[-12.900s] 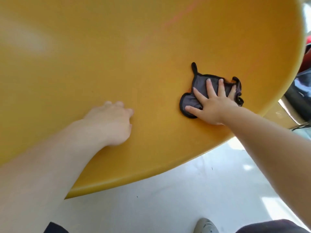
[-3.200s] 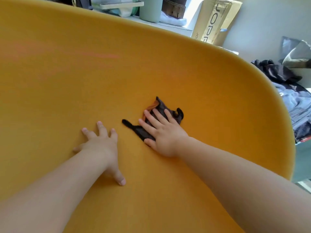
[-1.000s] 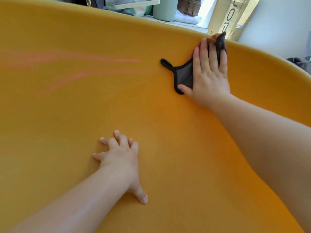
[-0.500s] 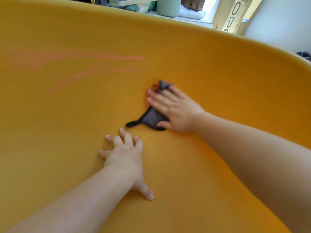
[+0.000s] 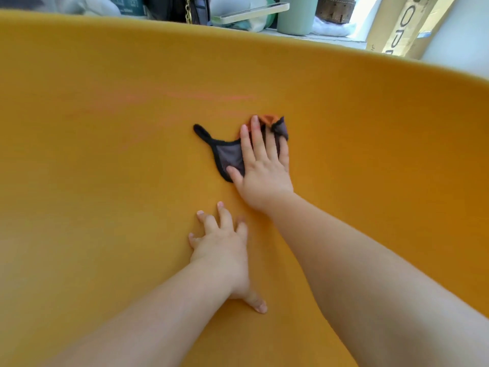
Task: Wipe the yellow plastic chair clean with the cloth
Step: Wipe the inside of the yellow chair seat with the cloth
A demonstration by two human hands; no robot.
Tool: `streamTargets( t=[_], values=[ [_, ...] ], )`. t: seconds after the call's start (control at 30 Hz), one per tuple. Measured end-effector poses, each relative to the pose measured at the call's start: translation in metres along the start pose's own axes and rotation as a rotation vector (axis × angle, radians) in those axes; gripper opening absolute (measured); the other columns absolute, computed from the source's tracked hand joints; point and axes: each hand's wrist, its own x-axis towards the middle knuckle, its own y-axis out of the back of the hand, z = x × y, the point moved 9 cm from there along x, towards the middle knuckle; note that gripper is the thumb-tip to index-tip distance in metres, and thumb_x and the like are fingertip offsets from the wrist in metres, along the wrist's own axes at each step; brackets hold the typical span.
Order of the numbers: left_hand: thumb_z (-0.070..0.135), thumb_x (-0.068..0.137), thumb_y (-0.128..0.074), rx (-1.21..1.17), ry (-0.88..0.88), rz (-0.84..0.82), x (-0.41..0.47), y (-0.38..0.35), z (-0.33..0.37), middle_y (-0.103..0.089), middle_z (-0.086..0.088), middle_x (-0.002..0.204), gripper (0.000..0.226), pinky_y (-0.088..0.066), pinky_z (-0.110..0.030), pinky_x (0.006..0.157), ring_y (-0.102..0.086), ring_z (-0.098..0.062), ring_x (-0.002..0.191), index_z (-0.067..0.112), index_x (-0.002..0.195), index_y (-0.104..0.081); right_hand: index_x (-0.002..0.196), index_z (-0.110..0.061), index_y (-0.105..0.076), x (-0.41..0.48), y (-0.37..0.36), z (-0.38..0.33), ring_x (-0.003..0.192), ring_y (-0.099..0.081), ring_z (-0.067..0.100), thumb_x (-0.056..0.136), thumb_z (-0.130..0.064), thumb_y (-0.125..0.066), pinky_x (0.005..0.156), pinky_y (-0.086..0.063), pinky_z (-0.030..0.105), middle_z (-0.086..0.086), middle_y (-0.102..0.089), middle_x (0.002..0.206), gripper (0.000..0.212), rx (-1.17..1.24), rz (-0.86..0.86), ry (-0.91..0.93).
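Yellow plastic chair shell [image 5: 105, 181], smooth and curved, fills the view. Nearest, the left hand [image 5: 225, 255] rests palm-down on it, fingers [image 5: 225, 219] spread and straight, holding nothing. Just beyond, the right hand [image 5: 262, 168] presses flat on a small dark grey cloth with black edging [image 5: 229, 157], fingers [image 5: 258, 139] extended, not curled round it. The cloth lies on the shell near mid-frame, with a black loop trailing left and an orange corner showing at its far end. Faint pinkish streaks [image 5: 211, 96] mark the shell above. Behind the rim stand a pale green cylindrical cup [image 5: 296, 14], a brown cardboard box [image 5: 402, 25] and a dark bag with a gold chain [image 5: 185, 9].
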Motion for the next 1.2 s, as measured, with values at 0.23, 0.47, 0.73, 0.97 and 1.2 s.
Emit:
streamTargets(
  t=[0.23, 0.47, 0.73, 0.97, 1.2],
  values=[
    [0.087, 0.067, -0.059, 0.016, -0.105, 0.198, -0.034, 0.001, -0.049, 0.006, 0.003, 0.167, 0.123, -0.016, -0.057, 0.122, 0.007, -0.029, 0.154, 0.029, 0.159, -0.003, 0.162, -0.031, 0.008, -0.083, -0.025, 0.007, 0.157, 0.012, 0.019, 0.095, -0.070, -0.016, 0.126, 0.010, 0.045, -0.009, 0.018, 0.168, 0.081, -0.055, -0.287, 0.333],
    [0.097, 0.050, -0.057, 0.263, 0.316, 0.156, -0.071, 0.027, -0.185, 0.018, -0.008, 0.165, 0.143, -0.027, -0.071, 0.110, 0.003, -0.042, 0.151, 0.027, 0.159, 0.002, 0.163, -0.012, -0.003, -0.035, 0.031, 0.122, 0.156, 0.007, 0.033, 0.089, -0.079, -0.032, 0.124, 0.006, 0.056, 0.013, 0.007, 0.170, 0.104, -0.290, -0.030, -0.212],
    [0.086, 0.058, -0.069, 0.196, 0.336, 0.053, -0.062, 0.012, -0.194, 0.024, -0.016, 0.163, 0.144, -0.027, -0.076, 0.106, 0.010, -0.051, 0.149, 0.017, 0.160, 0.006, 0.159, 0.000, 0.008, 0.041, 0.039, 0.036, 0.154, 0.009, 0.042, 0.096, -0.072, -0.029, 0.124, 0.003, 0.060, 0.023, 0.015, 0.167, 0.102, 0.095, 0.192, -0.422],
    [0.086, 0.059, -0.067, 0.218, 0.348, 0.010, -0.058, 0.007, -0.193, 0.027, -0.018, 0.161, 0.145, -0.027, -0.076, 0.107, 0.013, -0.052, 0.148, 0.015, 0.159, 0.010, 0.162, -0.012, 0.001, 0.065, 0.026, -0.134, 0.155, -0.003, 0.040, 0.091, -0.071, -0.042, 0.126, 0.003, 0.051, 0.011, 0.011, 0.170, 0.102, 0.102, 0.137, 0.243],
    [0.087, 0.060, -0.066, 0.215, 0.341, 0.003, -0.059, 0.006, -0.194, 0.028, -0.018, 0.161, 0.145, -0.026, -0.076, 0.108, 0.015, -0.051, 0.148, 0.014, 0.159, 0.011, 0.162, -0.030, -0.017, 0.047, 0.022, -0.095, 0.150, -0.028, 0.033, 0.083, -0.079, -0.048, 0.121, -0.006, 0.058, -0.004, -0.012, 0.171, 0.098, -0.107, 0.210, 0.467]
  ],
)
